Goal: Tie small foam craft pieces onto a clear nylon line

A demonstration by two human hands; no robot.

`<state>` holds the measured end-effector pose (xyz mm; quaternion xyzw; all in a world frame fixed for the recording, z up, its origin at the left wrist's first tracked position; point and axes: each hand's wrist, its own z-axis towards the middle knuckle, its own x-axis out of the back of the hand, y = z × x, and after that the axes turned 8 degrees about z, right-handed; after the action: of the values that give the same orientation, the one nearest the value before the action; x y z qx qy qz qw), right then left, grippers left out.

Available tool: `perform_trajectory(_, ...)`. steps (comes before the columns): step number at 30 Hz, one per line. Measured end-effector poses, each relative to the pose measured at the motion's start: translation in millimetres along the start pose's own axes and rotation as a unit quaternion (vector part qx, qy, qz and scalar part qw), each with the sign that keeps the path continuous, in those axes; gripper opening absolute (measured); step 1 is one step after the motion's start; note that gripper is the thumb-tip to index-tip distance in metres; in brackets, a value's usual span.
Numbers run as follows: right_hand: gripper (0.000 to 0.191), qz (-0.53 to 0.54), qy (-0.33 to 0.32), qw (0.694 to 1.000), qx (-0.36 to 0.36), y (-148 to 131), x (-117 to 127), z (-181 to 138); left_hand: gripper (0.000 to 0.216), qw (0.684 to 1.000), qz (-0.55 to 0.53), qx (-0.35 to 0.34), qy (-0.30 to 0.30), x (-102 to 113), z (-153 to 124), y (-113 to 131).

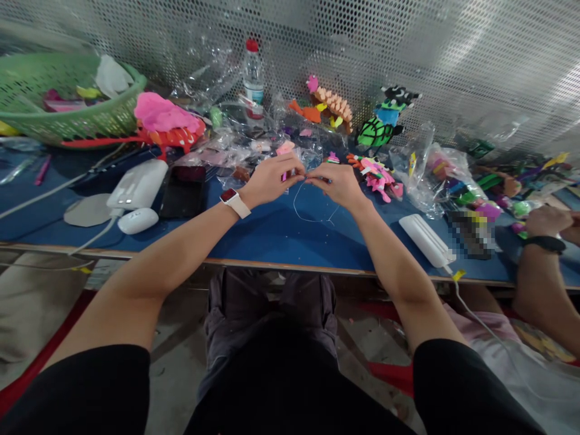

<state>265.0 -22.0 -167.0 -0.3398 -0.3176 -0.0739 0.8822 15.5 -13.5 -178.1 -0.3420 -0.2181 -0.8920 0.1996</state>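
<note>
My left hand [274, 178], with a watch on its wrist, is closed in a pinch over the middle of the blue table. Facing it, my right hand [336, 181] is pinched too, and the fingertips of both nearly meet. A thin white thread [295, 208] runs from between the fingertips and curls down onto the tabletop. Any small piece at the fingertips is too tiny to make out. Just behind my hands lie clear plastic wrappers [226, 142] and bits of pink clay. A pink clay figure [379, 176] lies right of my right hand.
At left are a green basket [109, 124], a pink-and-red clay figure [165, 121], white power bank [137, 184], mouse [138, 221] and dark phone [183, 192]. A bottle [254, 81] stands behind. Another power bank [426, 240] and a co-worker's hand [548, 222] are at right.
</note>
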Motion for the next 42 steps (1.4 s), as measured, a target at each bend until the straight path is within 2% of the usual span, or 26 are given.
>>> perform_trajectory(8,0.019,0.005,0.021,1.0,-0.008,0.5,-0.4,0.2,0.013,0.999,-0.038,0.038,0.01,-2.7,0.9,8.0)
perform_trajectory(13,0.016,-0.007,0.031,0.999,0.016,2.6,0.8,-0.1,0.013,0.998,-0.053,0.039,0.013,-0.1,2.4,10.9)
perform_trajectory(20,0.02,-0.041,0.03,0.999,0.019,0.5,2.2,-0.2,0.008,0.999,-0.004,0.004,0.034,1.0,2.1,12.0)
perform_trajectory(27,0.028,-0.042,0.065,0.997,-0.013,-9.7,-2.2,0.9,0.004,0.997,0.052,0.026,0.054,-4.0,4.0,17.8)
perform_trajectory(32,0.034,-0.033,0.079,0.996,-0.017,-12.8,-3.5,1.8,0.008,0.997,0.043,0.049,0.038,-3.7,4.9,18.6)
perform_trajectory(42,0.034,-0.017,0.094,0.995,-0.027,-14.0,-5.7,3.1,0.011,0.992,0.082,0.091,0.016,-5.9,3.1,23.7)
